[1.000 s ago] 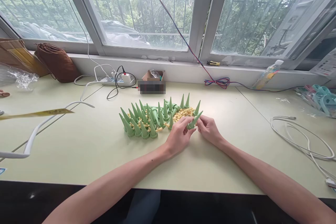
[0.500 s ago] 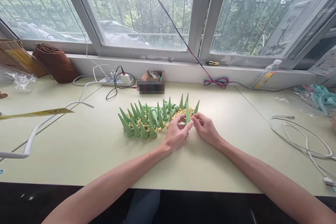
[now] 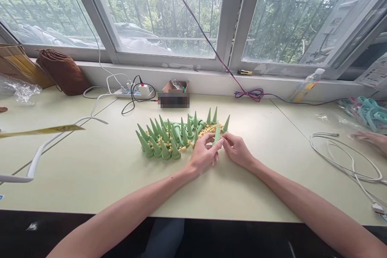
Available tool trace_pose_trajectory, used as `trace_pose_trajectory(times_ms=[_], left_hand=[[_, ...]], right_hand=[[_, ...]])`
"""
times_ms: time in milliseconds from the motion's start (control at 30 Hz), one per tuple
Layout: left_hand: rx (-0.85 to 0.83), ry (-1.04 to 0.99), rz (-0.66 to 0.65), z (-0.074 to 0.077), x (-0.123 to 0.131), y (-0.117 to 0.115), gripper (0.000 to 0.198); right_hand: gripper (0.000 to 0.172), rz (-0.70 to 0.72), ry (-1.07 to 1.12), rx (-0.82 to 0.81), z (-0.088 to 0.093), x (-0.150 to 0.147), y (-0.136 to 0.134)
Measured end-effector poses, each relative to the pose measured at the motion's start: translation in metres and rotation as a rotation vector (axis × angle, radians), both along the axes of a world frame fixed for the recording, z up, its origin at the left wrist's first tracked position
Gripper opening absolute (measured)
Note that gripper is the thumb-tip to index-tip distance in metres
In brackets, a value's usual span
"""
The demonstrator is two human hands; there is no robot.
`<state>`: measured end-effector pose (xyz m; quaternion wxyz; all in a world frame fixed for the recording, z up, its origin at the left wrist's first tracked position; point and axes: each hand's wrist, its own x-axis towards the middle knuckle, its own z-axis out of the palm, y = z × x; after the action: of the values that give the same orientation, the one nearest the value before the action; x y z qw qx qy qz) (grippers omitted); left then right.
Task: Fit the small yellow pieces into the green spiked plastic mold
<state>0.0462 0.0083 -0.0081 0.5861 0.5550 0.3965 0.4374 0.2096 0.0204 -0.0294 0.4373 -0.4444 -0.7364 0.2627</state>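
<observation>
My left hand [image 3: 203, 155] grips a slim green plastic cone [image 3: 217, 132], its tip pointing up, between thumb and fingers. Close against the cone's near side is my right hand [image 3: 238, 150], thumb and fingertips pinched together. Whatever lies between those fingertips is too small and hidden to name. To the left and behind my hands stand several more green cones [image 3: 156, 148], most of them upright. Small yellow pieces [image 3: 208, 130] lie among them in a loose pile, partly covered by my hands.
A small open cardboard box [image 3: 184, 86] and a power strip [image 3: 121, 93] sit by the window. White cable [image 3: 347, 157] coils at right, near another person's hand [image 3: 373, 139] and teal plastic parts [image 3: 369, 113]. A bottle [image 3: 306, 85] leans on the sill. Far left is a brown bag [image 3: 63, 73].
At the right edge, another person's hand has reached further into view. The cone in my left hand has shifted slightly right and down. My right hand has barely moved.
</observation>
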Motion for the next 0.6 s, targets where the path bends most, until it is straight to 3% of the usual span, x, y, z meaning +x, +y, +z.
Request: trace_pose_trajectory(times_ms=[267, 600], left_hand=[[-0.020, -0.123, -0.005, 0.0014, -0.0002, 0.0033, 0.042], [0.078, -0.001, -0.022, -0.0013, -0.0015, 0.0037, 0.044]], right_hand=[[0.024, 0.063, 0.024, -0.001, 0.0009, 0.0010, 0.0002], [0.038, 0.044, -0.004, 0.028, 0.0019, -0.0002, -0.0002]])
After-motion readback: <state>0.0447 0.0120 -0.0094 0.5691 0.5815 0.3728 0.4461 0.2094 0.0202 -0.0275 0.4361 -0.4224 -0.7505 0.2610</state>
